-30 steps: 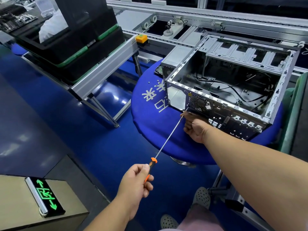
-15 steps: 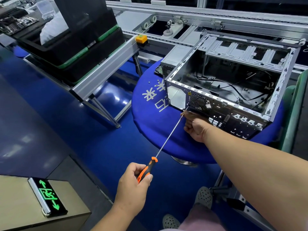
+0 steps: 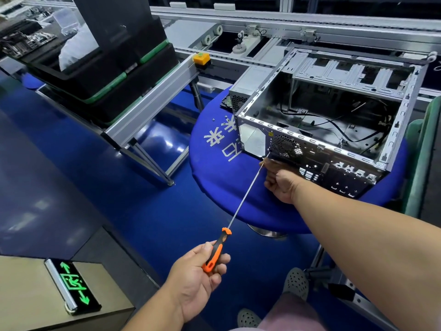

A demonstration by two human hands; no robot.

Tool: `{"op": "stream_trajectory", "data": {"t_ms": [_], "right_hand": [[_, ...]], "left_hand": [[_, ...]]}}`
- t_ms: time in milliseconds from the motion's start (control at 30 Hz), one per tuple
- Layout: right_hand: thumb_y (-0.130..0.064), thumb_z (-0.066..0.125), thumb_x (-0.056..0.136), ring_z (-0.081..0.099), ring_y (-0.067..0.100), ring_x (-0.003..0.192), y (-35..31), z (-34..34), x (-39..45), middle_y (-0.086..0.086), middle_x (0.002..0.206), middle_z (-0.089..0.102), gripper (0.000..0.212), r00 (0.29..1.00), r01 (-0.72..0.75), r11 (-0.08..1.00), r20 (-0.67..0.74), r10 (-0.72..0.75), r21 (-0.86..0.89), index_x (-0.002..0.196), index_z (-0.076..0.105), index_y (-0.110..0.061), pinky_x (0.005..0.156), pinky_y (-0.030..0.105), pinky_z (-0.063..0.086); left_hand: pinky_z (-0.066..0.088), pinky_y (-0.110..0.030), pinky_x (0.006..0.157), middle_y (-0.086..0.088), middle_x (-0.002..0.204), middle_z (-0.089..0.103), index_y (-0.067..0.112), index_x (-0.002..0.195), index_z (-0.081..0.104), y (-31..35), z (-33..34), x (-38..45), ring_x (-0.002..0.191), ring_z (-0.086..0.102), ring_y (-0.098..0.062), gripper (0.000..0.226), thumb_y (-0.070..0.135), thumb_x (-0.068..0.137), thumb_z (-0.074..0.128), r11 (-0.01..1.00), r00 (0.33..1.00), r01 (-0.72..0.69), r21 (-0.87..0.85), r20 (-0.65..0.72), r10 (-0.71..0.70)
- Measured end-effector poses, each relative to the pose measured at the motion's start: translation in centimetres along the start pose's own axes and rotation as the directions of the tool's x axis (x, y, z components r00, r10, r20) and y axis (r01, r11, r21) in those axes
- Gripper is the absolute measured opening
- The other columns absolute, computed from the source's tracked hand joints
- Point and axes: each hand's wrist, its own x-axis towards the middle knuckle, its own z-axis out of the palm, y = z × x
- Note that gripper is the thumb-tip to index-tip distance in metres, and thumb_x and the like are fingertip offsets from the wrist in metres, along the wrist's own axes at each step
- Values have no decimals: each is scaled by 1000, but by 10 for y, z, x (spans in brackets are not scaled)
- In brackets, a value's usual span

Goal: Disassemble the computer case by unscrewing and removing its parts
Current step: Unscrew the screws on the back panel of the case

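Screwdriver tip seemingly at case edge

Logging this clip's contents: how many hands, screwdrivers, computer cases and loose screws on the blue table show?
Hands: 2, left hand and right hand
Screwdriver: 1
Computer case: 1
Loose screws on the blue table: 2 visible
Total: 6

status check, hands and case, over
Left hand grips screwdriver, tip at case rear. Right hand steadies shaft near tip. Nothing blocking.
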Motion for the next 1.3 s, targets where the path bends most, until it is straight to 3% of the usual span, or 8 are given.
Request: {"op": "stream_trajectory", "data": {"t_ms": [167,267,400,733,867,1033,1167,1300], "right_hand": [[-35,63,100,27,8,48,1,1,0,-10,47,32,21,1000,-3,1000,-9,3,12,87,69,-21,54,22,34],[-35,61,102,28,8,45,-1,3,-2,-10,46,32,22,1000,-13,1000,-8,13,7,86,68,-21,57,22,34],[-34,61,102,26,8,50,-3,4,-4,-12,46,34,21,1000,-17,1000,-14,17,21,88,68,-21,58,22,34],[-35,62,101,25,9,53,0,2,-2,-10,49,31,19,1000,-8,1000,-5,8,15,91,70,-21,59,22,35],[-35,62,101,25,9,53,0,1,-2,-10,48,31,19,1000,-16,1000,3,16,7,92,71,-21,58,21,35],[-34,60,103,24,9,52,-1,-1,-3,-10,48,28,20,1000,-11,1000,26,11,8,91,70,-21,58,22,33],[-33,59,103,24,8,50,-1,0,-2,-9,50,26,21,999,-8,1000,33,7,8,91,69,-20,57,22,31],[-33,59,103,22,9,52,-2,1,-3,-9,49,26,19,1000,-12,1000,27,13,-6,90,68,-21,57,22,31]], "left_hand": [[44,-28,50,-12,94,68,13,117,68,-4,5,5,64,60,-18,15,19,106,61,944,973,-194,267,-67,219],[48,-19,56,-2,92,65,31,112,56,-9,4,6,63,56,-4,25,16,96,70,694,911,-269,668,-58,409],[46,-8,58,-3,94,62,30,107,50,-11,3,6,69,58,3,27,14,97,69,545,839,-315,777,-41,543],[47,-26,51,-3,82,75,17,110,70,-13,-1,11,62,63,-12,10,17,104,62,815,900,-319,483,-115,420],[41,-26,47,-13,86,75,12,114,72,-10,2,11,60,60,-15,23,28,109,56,954,961,-198,223,-149,235],[35,-26,41,-14,79,71,13,116,70,-7,5,13,53,53,-16,32,40,110,53,994,983,-59,87,-169,73],[39,-26,47,-9,87,66,13,117,69,-8,8,14,58,55,-15,25,32,110,54,986,973,-123,112,-180,142],[48,-23,56,-2,98,65,32,117,59,-14,5,13,64,60,-7,21,15,104,58,828,906,-268,493,-162,390]]}}
